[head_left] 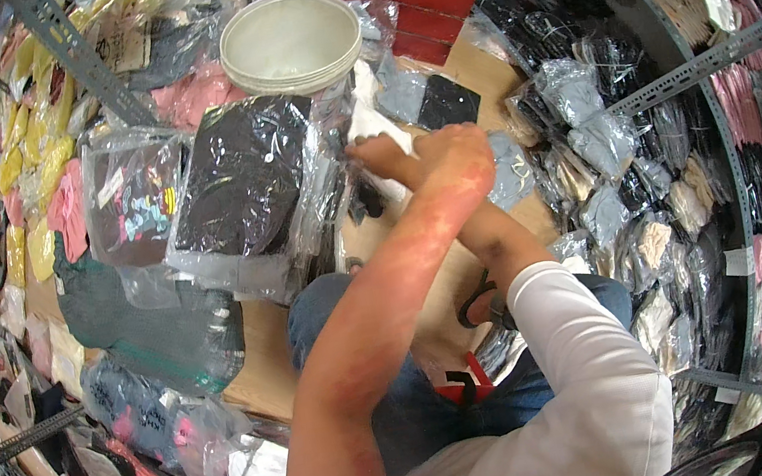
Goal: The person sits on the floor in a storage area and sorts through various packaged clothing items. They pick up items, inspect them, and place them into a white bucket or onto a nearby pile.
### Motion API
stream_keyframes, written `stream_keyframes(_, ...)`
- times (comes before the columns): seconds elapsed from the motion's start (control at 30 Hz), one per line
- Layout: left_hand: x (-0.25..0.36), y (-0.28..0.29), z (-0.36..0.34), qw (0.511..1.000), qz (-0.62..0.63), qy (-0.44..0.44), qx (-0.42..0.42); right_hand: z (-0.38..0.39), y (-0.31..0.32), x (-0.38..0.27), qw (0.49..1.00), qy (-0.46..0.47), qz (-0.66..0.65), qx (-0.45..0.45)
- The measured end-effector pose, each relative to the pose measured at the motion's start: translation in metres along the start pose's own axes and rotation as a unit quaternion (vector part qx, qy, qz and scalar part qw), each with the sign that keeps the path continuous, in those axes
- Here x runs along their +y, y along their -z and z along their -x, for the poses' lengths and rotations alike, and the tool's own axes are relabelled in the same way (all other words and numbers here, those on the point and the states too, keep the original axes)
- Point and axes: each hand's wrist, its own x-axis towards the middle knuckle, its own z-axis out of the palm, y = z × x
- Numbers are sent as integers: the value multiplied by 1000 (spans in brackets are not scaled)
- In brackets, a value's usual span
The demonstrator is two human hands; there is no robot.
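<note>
My forearms cross in front of me, the left one on top. My left hand [464, 150] is bent at the wrist to the right of the crossing, beside a folded black garment [448, 102] and a grey one in clear plastic [510, 171]. Its fingers are turned away and hidden. My right hand [379, 154] reaches under the left arm to the left. It is next to a white cloth [368, 108] and the plastic edge of a stack of bagged dark garments [245, 174]. What its fingers do is too blurred to make out.
A white round tub [290, 41] stands beyond the stack. Bagged clothes with a coloured print [137, 199] lie left, near a dark green garment [146, 300]. Piles of bagged clothing [597, 149] lie right, by metal shelf posts [698, 67]. Cardboard [261, 352] covers part of the floor.
</note>
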Motion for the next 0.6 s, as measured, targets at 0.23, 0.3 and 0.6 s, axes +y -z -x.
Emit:
stream_keyframes(0.23,25,-30,-14,994,57,-78,53,54,58,60,988,121,84,36)
stream_keyframes(0.3,33,-36,-16,996,48,-77,26,79,76,81,982,172,72,24)
stream_keyframes(0.6,27,-63,-8,989,-22,-96,-115,162,136,90,963,-91,-218,-131)
